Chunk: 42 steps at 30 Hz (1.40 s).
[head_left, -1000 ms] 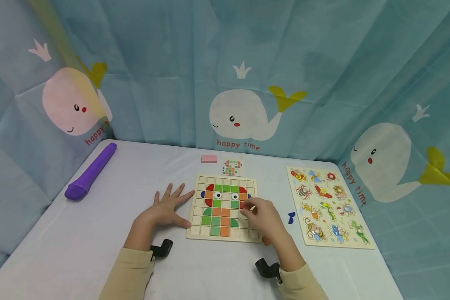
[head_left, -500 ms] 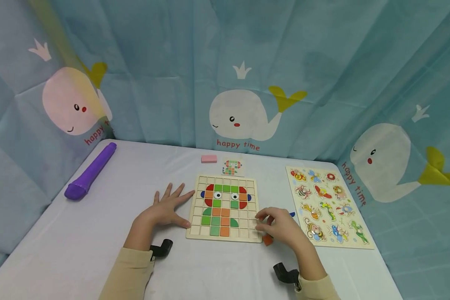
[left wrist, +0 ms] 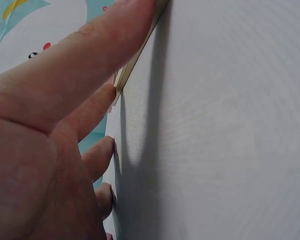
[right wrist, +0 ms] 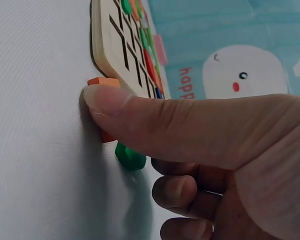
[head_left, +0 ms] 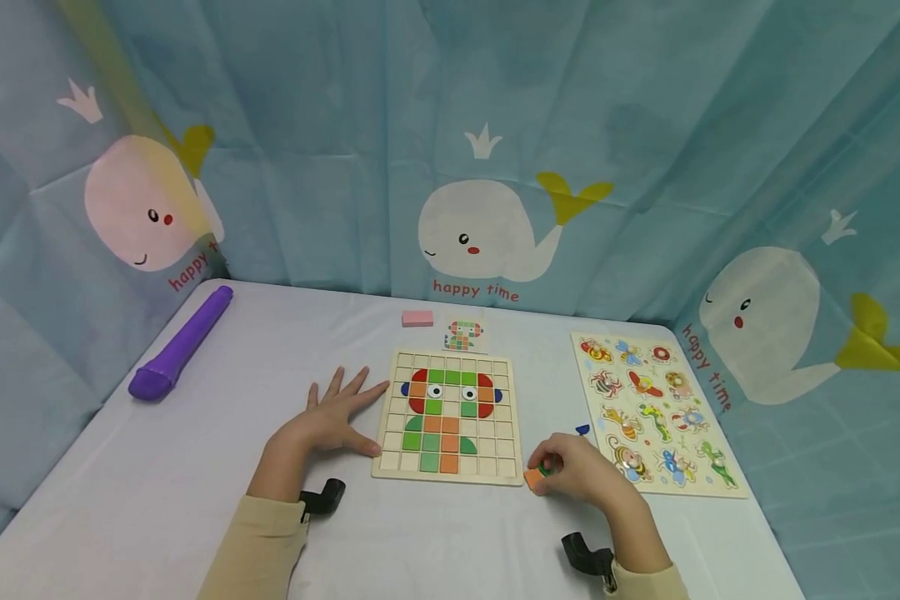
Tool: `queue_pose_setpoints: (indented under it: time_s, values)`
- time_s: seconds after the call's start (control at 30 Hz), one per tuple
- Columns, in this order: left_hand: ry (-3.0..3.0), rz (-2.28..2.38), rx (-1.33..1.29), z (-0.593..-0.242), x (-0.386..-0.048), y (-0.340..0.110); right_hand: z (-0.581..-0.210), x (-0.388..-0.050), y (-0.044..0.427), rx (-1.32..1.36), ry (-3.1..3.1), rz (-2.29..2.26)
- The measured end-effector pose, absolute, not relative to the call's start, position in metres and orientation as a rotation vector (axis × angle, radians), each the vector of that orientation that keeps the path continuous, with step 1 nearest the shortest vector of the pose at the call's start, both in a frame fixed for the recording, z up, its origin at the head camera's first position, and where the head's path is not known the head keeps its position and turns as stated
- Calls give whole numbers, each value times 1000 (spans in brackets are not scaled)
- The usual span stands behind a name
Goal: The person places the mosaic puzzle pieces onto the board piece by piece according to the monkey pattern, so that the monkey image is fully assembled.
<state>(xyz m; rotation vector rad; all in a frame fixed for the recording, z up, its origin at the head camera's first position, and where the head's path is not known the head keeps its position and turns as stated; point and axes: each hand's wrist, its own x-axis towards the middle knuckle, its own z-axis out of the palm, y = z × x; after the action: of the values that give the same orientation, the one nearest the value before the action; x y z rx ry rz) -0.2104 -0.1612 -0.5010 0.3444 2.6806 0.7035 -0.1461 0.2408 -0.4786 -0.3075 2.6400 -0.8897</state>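
Observation:
A wooden grid board [head_left: 498, 462] holds coloured tiles forming a figure with two eyes and red curved sides. Against its left edge rests my left hand [head_left: 326, 421], fingers spread and straight; in the left wrist view the thumb and a fingertip touch the rim. Just off the board's lower right corner, my right hand [head_left: 579, 469] pinches an orange block [right wrist: 104, 81] between thumb and fingers, most of it hidden by the thumb. Beside it lies a green piece [right wrist: 130, 156], partly covered by the thumb. A blue piece [head_left: 582, 430] lies beyond the right hand.
A small picture card [head_left: 464, 335] and a pink block [head_left: 417, 318] sit behind the board. On the right is an insect puzzle board [head_left: 660, 487], close to the right hand. A purple microphone-shaped object [head_left: 183, 346] lies far left. A whale-print curtain [head_left: 330, 217] stands behind the table.
My right hand has left a red curved tile at the figure's right side and moved down and right to the orange block. The left hand and board have stayed put.

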Motion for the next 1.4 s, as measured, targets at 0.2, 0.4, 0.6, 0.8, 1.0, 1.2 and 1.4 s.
queue_pose_setpoints:
  time_s: [0.2,0.4,0.6,0.8,1.0,1.2,1.4]
  values:
    - [2681,694,346,-503,-211,-161,-482,-148,240,-282,2652,-881]
    - [2681,695,342,-501,-210,-161,-480,-152,238,-314,2678,-894]
    - [2664,710,344,-502,-209,-162,-476,-159,227,-337,2684,-937]
    - [2667,707,337,-502,-209,-163,-475,-165,208,-369,2711,-959]
    - [2668,713,340,-502,-209,-164,-476,-172,188,-434,2735,-992]
    - [2662,705,330,-504,-209,-163,-478,-179,170,-482,2751,-1009]
    - [2668,706,328,-503,-210,-162,-481,-180,152,-501,2745,-1035]
